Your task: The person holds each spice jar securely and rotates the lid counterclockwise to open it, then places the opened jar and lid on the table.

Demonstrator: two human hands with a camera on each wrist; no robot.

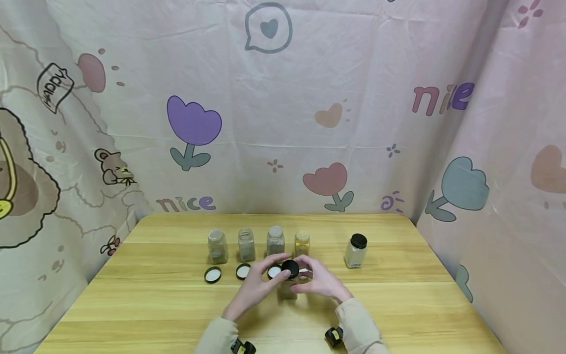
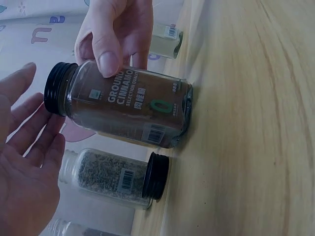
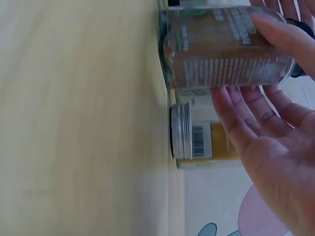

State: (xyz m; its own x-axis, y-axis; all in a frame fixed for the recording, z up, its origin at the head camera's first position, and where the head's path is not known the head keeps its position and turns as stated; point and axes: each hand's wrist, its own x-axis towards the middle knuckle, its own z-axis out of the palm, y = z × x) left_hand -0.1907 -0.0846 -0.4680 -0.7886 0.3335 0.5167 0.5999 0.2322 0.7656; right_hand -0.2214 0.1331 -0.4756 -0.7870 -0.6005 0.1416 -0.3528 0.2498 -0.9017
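Note:
A glass jar of ground cinnamon (image 2: 129, 101) with a black screw lid (image 1: 290, 268) stands upright between the two hands, at the front middle of the table. My right hand (image 1: 322, 279) grips its body, with the thumb (image 2: 108, 63) lying across the label. Around the lid, my left hand (image 1: 255, 286) spreads its fingers; in the left wrist view a gap shows between its thumb (image 2: 22, 78) and the lid. Whether the jar's base touches the table is hard to tell.
Behind the hands, several lidless spice jars (image 1: 217, 248) form a row, one with yellow contents (image 1: 302, 242). Loose lids (image 1: 212, 275) lie before them, including a silver one (image 3: 181, 130). A black-lidded jar (image 1: 355, 251) stands to the right. Printed cloth (image 1: 265, 123) hangs behind the table.

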